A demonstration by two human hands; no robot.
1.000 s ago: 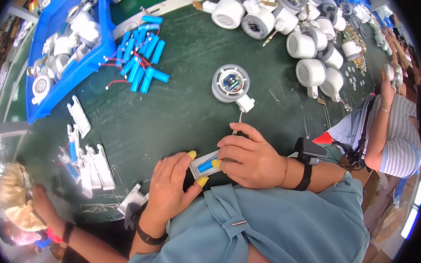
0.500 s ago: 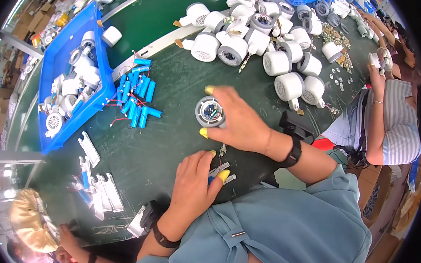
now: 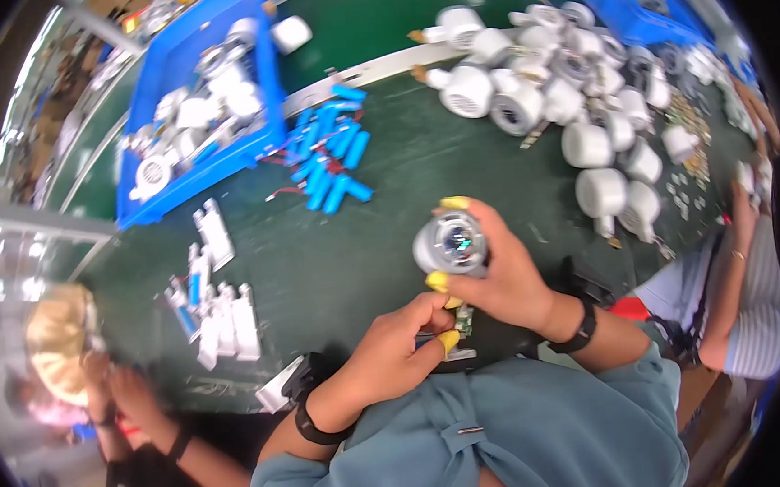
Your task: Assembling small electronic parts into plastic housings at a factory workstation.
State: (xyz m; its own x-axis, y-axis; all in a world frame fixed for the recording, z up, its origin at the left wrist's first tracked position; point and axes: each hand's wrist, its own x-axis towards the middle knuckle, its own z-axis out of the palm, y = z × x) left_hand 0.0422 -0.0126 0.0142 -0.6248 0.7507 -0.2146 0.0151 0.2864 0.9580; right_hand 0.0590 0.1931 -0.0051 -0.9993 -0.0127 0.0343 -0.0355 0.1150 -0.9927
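My right hand [image 3: 512, 276] is closed around a round white-and-grey housing [image 3: 437, 247], tilted so that its open end with a circuit board and a clear ring faces up. Thumb and fingers grip it from the right side. Just below, my left hand [image 3: 397, 347] is curled, its fingertips pinched close to my right thumb. What they pinch is mostly hidden. A small green circuit board [image 3: 464, 320] hangs beside those fingertips, and a white handle shell [image 3: 460, 355] pokes out from beneath the left thumb.
Blue battery cells [image 3: 325, 162] with wires lie beyond my hands. White handle shells [image 3: 233, 322] are to the left, behind them a blue bin [image 3: 204, 170] of parts. Many white housings [image 3: 596, 143] are heaped at right. Co-workers sit at right [image 3: 754, 281] and lower left [image 3: 148, 405].
My view has shifted, so the table's things appear further right. The right hand has tilted the housing and brought it nearer the left hand, whose fingers have moved up toward it.
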